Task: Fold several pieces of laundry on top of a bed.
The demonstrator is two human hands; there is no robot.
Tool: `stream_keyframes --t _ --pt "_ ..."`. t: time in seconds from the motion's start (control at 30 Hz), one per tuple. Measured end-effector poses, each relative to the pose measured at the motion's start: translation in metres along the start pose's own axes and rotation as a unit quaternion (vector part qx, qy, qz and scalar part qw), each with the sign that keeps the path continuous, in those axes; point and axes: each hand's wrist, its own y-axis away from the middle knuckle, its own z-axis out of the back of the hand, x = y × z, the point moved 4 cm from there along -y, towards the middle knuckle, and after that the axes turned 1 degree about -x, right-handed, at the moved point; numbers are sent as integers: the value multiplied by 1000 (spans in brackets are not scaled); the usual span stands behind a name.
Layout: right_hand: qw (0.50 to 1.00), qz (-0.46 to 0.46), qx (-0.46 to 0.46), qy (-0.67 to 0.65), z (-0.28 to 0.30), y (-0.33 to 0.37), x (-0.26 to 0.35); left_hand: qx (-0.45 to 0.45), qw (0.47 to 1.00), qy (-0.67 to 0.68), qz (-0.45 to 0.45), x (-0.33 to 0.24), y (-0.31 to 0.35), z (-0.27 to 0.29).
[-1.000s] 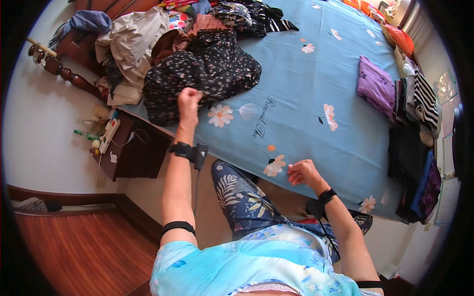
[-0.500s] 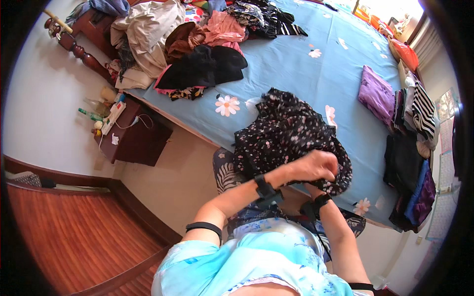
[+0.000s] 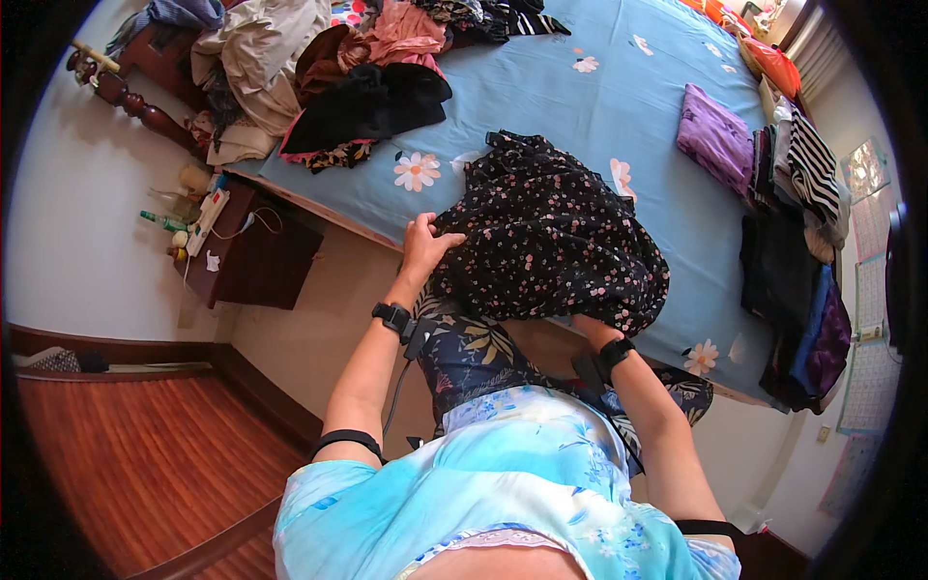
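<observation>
A black garment with small pink flowers (image 3: 551, 237) lies spread on the near part of the blue bed sheet (image 3: 599, 106), its lower edge hanging over the bed's side. My left hand (image 3: 425, 244) grips its left edge with curled fingers. My right hand (image 3: 586, 327) is mostly hidden under the garment's lower hem, only the wrist with a black band showing, so its grip is unclear.
A heap of mixed clothes (image 3: 319, 68) covers the bed's far left corner. Folded clothes are stacked along the right side, a purple one (image 3: 710, 130) among them. A dark bedside table (image 3: 242, 251) with bottles stands at the left. Wooden floor (image 3: 135, 454) lies at lower left.
The flowered garment was pulled off the heap toward me and is now laid out on the near sheet. My left hand moved to its left edge; my right hand dropped under its hem.
</observation>
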Motion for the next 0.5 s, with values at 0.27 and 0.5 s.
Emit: stream_keyframes --t 0.27,0.5 --pt "956 -193 3 223 22 35 -4 -37 998 -45 14 13 -2 3" --pt "902 -145 117 389 -83 68 123 31 990 137 -30 -23 -6 -5"
